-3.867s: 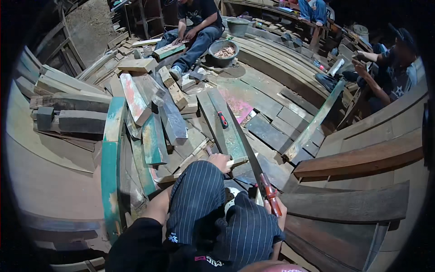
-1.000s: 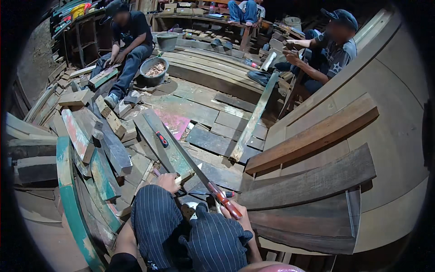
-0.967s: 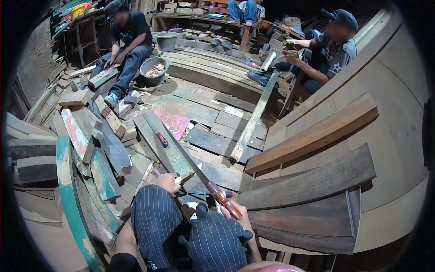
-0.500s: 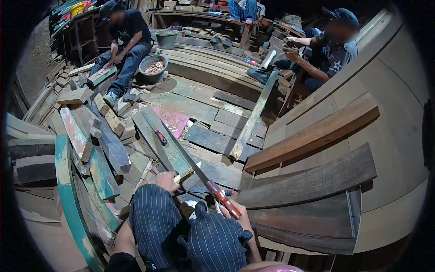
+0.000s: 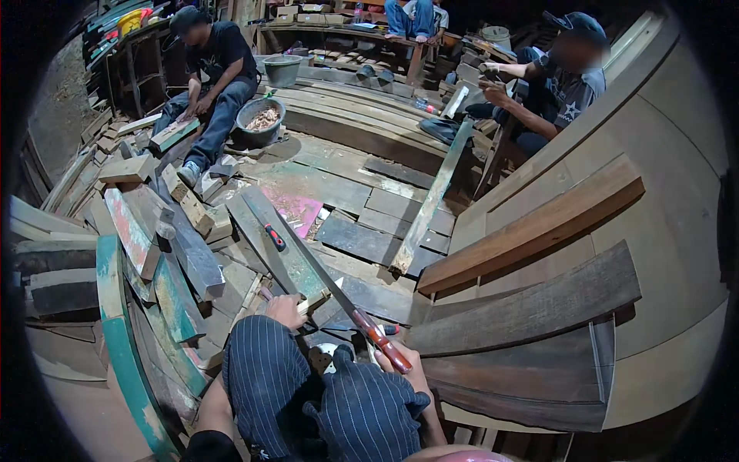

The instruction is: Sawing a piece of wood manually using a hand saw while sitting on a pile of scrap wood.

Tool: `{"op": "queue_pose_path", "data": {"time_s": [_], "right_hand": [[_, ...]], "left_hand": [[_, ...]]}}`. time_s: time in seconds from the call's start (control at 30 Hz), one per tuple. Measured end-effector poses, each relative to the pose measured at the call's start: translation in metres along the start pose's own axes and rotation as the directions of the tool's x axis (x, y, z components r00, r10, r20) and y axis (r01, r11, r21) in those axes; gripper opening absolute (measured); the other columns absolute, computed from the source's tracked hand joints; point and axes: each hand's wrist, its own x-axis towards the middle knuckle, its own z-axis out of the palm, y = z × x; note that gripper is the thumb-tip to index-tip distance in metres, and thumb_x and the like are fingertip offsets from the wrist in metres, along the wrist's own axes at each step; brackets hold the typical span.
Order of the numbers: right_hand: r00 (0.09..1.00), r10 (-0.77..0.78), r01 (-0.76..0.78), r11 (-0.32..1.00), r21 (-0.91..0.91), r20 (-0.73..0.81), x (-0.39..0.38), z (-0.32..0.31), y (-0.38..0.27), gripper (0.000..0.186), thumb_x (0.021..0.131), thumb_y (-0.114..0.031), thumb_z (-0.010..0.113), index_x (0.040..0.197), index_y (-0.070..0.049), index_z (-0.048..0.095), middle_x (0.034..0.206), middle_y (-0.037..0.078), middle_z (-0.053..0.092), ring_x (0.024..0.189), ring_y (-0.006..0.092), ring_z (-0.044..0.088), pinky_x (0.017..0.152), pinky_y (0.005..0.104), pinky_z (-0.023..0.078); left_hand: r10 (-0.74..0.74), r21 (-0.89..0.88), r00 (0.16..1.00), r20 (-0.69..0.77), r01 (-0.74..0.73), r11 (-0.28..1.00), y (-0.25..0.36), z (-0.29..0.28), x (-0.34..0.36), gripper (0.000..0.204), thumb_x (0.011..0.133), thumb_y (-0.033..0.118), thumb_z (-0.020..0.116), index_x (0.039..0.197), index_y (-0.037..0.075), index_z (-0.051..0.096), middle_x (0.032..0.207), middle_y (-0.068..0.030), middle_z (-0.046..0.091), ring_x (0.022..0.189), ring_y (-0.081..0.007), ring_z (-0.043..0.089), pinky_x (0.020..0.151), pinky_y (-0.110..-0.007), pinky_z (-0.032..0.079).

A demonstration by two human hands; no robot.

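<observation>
Our long-bladed tool point(image 5: 342, 294) runs along the green-smeared board's point(image 5: 296, 269) right edge, its red-brown handle point(image 5: 387, 346) toward us. Our right grip point(image 5: 412, 369) is at that handle, our left grip point(image 5: 285, 311) by the board's near end; how closed either is, we cannot tell. Beyond the board, a bucket point(image 5: 252, 138) holds shavings point(image 5: 263, 118).

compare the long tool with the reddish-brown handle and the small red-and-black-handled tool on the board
Length: the long tool looks far longer than the small tool.
Handle: the long tool's is reddish-brown; the small tool's is red and black.
Pose: the long tool has the right hand at its handle; the small tool lies untouched on the board.
Shared: both handles face the wearer.
</observation>
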Motion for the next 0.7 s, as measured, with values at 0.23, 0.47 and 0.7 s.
{"op": "queue_pose_path", "data": {"time_s": [0.23,0.47,0.7], "right_hand": [[1.000,-0.013,0.013,0.999,-0.036,-0.013,0.000,-0.001,0.010,0.018,0.089,-0.015,0.063,0.089,0.003,0.060,0.063,0.007,0.054,0.057,0.0092,0.045,0.052,0.0288,0.039],[1.000,0.011,-0.011,1.000,-0.001,-0.004,0.003,-0.001,0.009,0.020,0.089,-0.015,0.064,0.086,0.004,0.058,0.063,0.003,0.049,0.059,0.0078,0.041,0.052,0.0275,0.037],[0.999,0.035,-0.035,0.999,0.023,-0.001,0.001,0.001,0.012,0.022,0.089,-0.018,0.064,0.086,0.004,0.059,0.063,0.005,0.054,0.058,0.0090,0.043,0.052,0.0282,0.037]], "left_hand": [[-0.024,0.016,1.000,0.001,0.024,1.000,0.014,-0.013,-0.002,0.034,0.063,0.028,0.073,0.087,0.004,0.067,0.077,-0.0224,0.066,0.077,-0.0390,0.065,0.070,-0.048,0.052],[-0.013,-0.041,0.999,-0.053,0.011,0.999,-0.003,0.007,0.004,0.034,0.063,0.028,0.072,0.089,0.007,0.068,0.078,-0.0210,0.066,0.079,-0.0386,0.065,0.074,-0.048,0.051],[-0.040,-0.015,0.999,0.017,0.040,0.999,0.008,-0.008,0.000,0.033,0.063,0.027,0.071,0.087,0.004,0.069,0.079,-0.0205,0.067,0.079,-0.0370,0.066,0.073,-0.047,0.052]]}}
